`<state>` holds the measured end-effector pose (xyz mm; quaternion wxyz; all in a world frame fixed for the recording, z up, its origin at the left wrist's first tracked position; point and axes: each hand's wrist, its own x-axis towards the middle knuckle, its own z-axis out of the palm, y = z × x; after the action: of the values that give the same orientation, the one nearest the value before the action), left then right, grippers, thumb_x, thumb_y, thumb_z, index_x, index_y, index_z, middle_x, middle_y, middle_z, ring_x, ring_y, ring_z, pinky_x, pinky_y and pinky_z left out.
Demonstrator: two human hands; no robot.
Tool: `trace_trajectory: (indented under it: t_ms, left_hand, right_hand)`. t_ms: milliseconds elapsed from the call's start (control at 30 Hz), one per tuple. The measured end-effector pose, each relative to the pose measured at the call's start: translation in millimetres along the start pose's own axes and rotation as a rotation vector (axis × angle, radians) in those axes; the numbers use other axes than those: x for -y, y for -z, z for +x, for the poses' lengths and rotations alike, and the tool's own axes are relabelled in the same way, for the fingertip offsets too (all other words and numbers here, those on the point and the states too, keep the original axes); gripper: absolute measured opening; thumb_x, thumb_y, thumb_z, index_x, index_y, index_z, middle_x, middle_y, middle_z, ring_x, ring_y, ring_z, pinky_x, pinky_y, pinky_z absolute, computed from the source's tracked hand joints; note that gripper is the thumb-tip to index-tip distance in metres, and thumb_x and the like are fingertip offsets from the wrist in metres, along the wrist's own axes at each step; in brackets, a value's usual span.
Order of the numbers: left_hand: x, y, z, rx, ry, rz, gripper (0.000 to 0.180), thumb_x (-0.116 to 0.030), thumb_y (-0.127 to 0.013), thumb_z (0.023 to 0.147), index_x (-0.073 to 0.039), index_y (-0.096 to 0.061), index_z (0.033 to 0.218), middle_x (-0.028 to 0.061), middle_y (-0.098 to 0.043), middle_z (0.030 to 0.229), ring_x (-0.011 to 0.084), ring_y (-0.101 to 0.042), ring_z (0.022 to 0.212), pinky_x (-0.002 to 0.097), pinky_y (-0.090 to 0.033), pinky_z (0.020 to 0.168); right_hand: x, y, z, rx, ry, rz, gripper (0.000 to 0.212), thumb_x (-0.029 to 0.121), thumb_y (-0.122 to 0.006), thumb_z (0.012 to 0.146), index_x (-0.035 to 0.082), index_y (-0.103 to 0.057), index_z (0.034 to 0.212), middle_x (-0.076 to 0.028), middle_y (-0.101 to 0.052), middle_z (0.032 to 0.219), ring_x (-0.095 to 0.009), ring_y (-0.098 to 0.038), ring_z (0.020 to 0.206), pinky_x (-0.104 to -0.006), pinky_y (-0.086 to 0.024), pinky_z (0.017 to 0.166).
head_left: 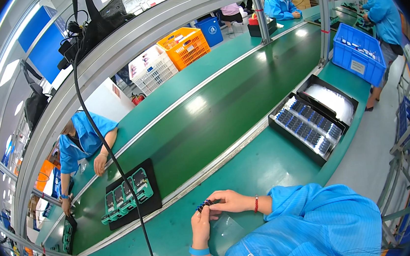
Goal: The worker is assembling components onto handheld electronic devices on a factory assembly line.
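Close in front of me, above the near edge of the green bench, both my hands meet at a short row of small dark parts with bluish and pinkish glints. My left hand, with a blue wristband, has its fingers closed on one end from below. From the right, my right hand, with a red bracelet, pinches the same row. The exact kind of these parts is too small to make out. A clear plastic bag lies under my right wrist, next to my sleeve.
A black box with rows of dark-and-blue parts and a blue crate stand at right. On the green conveyor, a black mat carries teal trays. A black cable hangs across the left. A co-worker sits opposite.
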<state>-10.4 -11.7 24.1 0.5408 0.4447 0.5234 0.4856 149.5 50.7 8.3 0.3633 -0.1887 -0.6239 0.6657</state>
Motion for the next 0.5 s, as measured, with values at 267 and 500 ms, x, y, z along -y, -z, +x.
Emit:
trace_trajectory:
  t_ms: [267,500]
  left_hand:
    - [-4.3,-3.2,-2.0,0.002,-0.013,0.003,0.028,-0.019,-0.044,0.096,0.003,-0.06,0.101,0.0129,-0.066,0.087,0.0194,-0.065,0.078,0.0258,-0.05,0.063]
    - [-0.3,-5.3,-3.3,-0.008,-0.007,0.036,0.026,-0.018,-0.046,0.094,0.004,-0.059,0.101,0.0122,-0.066,0.086,0.0183,-0.065,0.078,0.0256,-0.05,0.063]
  right_hand:
    - [4.0,3.6,0.7,-0.041,-0.118,0.036,0.024,0.016,-0.057,0.09,-0.001,-0.058,0.107,-0.005,-0.063,0.097,-0.009,-0.057,0.087,-0.0243,-0.047,0.077]
    - [-9.0,3.5,-1.9,-0.073,-0.038,-0.055,0.017,0.011,-0.059,0.088,0.0,-0.058,0.1,-0.005,-0.06,0.097,-0.009,-0.057,0.086,-0.0245,-0.047,0.077]
